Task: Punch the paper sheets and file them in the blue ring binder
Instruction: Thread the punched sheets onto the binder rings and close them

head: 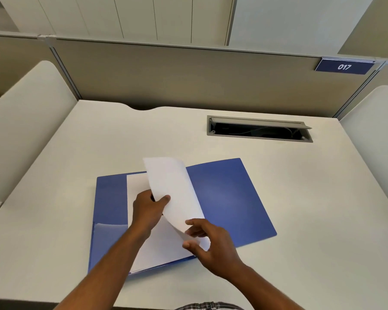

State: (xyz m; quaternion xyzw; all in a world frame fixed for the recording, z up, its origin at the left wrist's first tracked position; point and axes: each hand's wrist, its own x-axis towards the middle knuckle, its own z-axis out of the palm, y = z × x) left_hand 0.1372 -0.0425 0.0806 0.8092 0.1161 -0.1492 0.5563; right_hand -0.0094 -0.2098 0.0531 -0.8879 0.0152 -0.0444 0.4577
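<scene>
At the centre of the frame, on the pale counter (300, 198), the blue ring binder (224, 198) lies open and flat, its two covers spread left and right; its long span runs from lower left to upper right, slightly skewed against the counter's near edge. Bare counter shows all around it: a wide stretch to the right, a strip to the left, and a broad band behind it reaching up to a recessed cable tray (259, 130) with its lid raised in the upper right. Rounded side screens close the counter at the left and right edges of the frame, and a grey partition (166, 74) with a blue plate reading 017 (344, 67) closes the back. A stack of paper sheets (159, 247) rests on the binder's left half, its long axis running away from the person. One white sheet (173, 191) is lifted and curled above the stack, standing up on a slant with its top corner leaning toward the upper left. The left hand (147, 209) reaches in from the lower left with forearm extended, thumb on the front of the lifted sheet and fingers behind it, pinching its left edge. The right hand (207, 245) comes in from the lower right, wrist bent, thumb and forefinger pinching the sheet's lower corner; that grip is narrow, the remaining fingers loosely curled. Rings are not visible.
</scene>
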